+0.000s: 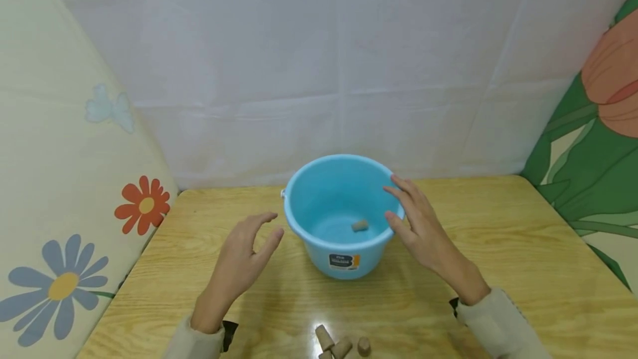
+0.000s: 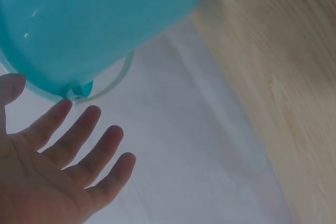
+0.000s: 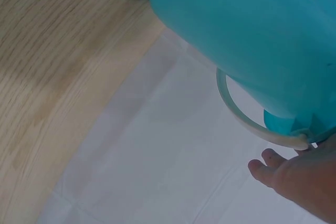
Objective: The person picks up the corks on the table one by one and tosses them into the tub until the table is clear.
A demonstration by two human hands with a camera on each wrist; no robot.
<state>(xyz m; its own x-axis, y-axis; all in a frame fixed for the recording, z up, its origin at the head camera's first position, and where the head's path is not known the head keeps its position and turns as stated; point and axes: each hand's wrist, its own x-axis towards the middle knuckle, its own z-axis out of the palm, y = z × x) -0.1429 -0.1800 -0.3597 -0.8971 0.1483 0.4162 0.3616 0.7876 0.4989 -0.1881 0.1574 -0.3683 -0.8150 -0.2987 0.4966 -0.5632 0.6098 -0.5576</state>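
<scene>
A light blue plastic bucket stands upright on the wooden table, with one brown tapered cork lying on its bottom. My right hand is at the bucket's right rim, fingers loosely spread and overlapping it in the head view. In the right wrist view its fingertips are beside the end of the pale handle. To the left of the bucket, my left hand has its fingers spread and holds nothing. Its palm faces the bucket, a small gap from the rim in the head view.
Several more corks lie on the table at the near edge of the head view. Behind the bucket hangs a white cloth. Flower-patterned panels border the left and right sides.
</scene>
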